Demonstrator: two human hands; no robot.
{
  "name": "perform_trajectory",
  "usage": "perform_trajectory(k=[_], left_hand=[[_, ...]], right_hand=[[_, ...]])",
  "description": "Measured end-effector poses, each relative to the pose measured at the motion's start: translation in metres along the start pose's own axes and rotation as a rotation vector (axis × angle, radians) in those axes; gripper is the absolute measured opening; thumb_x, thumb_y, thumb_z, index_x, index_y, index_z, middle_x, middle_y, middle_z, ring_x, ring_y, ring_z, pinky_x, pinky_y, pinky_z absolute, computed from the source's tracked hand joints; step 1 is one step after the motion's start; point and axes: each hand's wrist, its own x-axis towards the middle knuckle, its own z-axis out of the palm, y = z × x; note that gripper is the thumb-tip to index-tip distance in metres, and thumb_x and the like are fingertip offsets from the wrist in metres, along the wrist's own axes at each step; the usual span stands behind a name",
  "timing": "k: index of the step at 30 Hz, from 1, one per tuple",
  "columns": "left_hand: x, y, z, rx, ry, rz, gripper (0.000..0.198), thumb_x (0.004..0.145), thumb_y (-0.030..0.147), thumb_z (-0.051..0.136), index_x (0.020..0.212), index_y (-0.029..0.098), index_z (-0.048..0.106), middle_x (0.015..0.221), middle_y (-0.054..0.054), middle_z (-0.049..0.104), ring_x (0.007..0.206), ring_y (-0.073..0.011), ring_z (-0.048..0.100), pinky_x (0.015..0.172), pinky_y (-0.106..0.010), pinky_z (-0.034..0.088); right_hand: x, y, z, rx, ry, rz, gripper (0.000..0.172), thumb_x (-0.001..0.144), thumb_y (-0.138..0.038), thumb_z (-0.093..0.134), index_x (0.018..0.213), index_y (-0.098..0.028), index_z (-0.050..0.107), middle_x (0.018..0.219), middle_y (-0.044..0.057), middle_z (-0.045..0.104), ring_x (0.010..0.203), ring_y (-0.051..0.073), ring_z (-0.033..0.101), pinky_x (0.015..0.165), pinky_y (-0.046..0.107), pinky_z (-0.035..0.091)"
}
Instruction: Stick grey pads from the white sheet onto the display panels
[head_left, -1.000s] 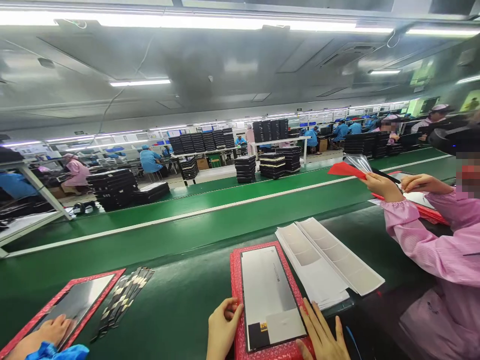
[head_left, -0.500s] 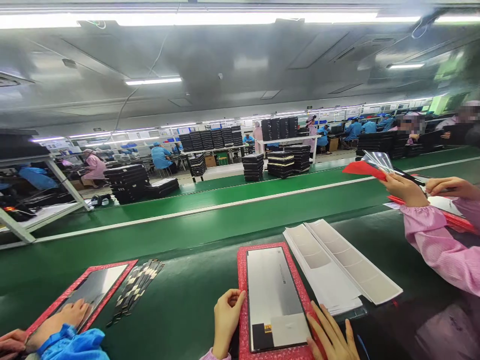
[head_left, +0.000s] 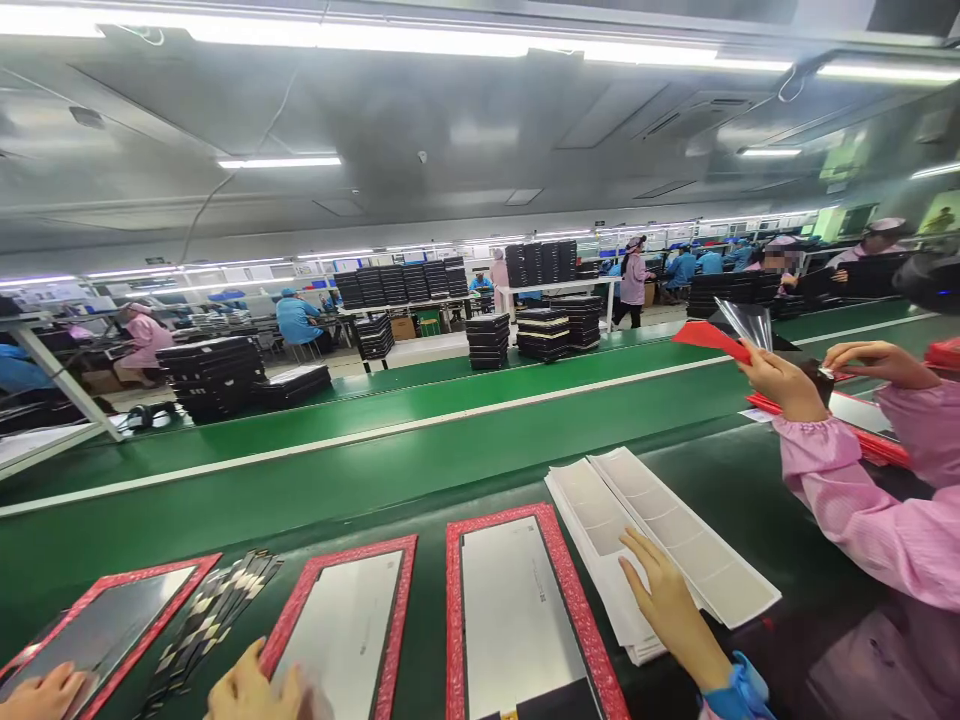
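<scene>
Two display panels lie with pale backs up, each on a sheet of red bubble wrap. My left hand (head_left: 251, 692) grips the lower left edge of the left panel (head_left: 341, 625), fingers partly blurred. The right panel (head_left: 517, 600) sits beside it, showing a black strip and a bit of gold connector at the bottom of the view. Over the stack of white sheets with greyish label-like rectangles (head_left: 686, 520), my right hand (head_left: 664, 595) is open, fingers stretched out. Whether it touches the sheets I cannot tell.
At left, a co-worker's hand (head_left: 49, 690) rests on another panel (head_left: 112, 625), beside dark strips with pale patches (head_left: 214, 620). A co-worker's pink-sleeved hands (head_left: 784, 385) hold red and clear film at right. Black tray stacks (head_left: 487, 340) stand beyond the green bench (head_left: 420, 440).
My left hand has moved left, and a second panel now lies there. My right hand has left the panel's edge for the white sheets. The view has shifted slightly.
</scene>
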Motion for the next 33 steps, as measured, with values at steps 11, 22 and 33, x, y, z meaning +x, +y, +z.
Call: perform_trajectory(k=[11, 22, 33], left_hand=[[-0.137, 0.315, 0.070, -0.883, -1.138, 0.337, 0.031, 0.070, 0.021, 0.058, 0.098, 0.010, 0.059, 0.084, -0.006, 0.068, 0.067, -0.0150, 0.064, 0.062, -0.027, 0.049], [-0.145, 0.347, 0.131, -0.921, -1.081, 0.139, 0.014, 0.057, 0.008, 0.069, 0.064, 0.013, 0.058, 0.048, 0.005, 0.057, 0.047, -0.0104, 0.055, 0.051, -0.022, 0.041], [-0.147, 0.353, 0.118, -1.210, -1.265, -0.016, 0.038, 0.036, 0.023, 0.084, 0.067, 0.010, 0.066, 0.058, -0.002, 0.065, 0.055, -0.0129, 0.060, 0.057, -0.023, 0.044]], right_hand=[[0.025, 0.023, 0.041, 0.116, -0.036, 0.110, 0.032, 0.085, -0.026, 0.040, 0.102, -0.009, 0.062, 0.100, 0.013, 0.067, 0.095, 0.023, 0.062, 0.086, 0.038, 0.048], [0.030, 0.015, 0.027, 0.262, -0.086, 0.177, 0.032, 0.086, -0.033, 0.039, 0.085, -0.015, 0.066, 0.086, 0.010, 0.068, 0.082, 0.022, 0.063, 0.075, 0.032, 0.048], [0.046, 0.015, 0.015, 0.477, -0.123, 0.304, 0.032, 0.078, -0.041, 0.052, 0.069, -0.015, 0.069, 0.069, 0.007, 0.071, 0.067, 0.019, 0.065, 0.065, 0.027, 0.049]])
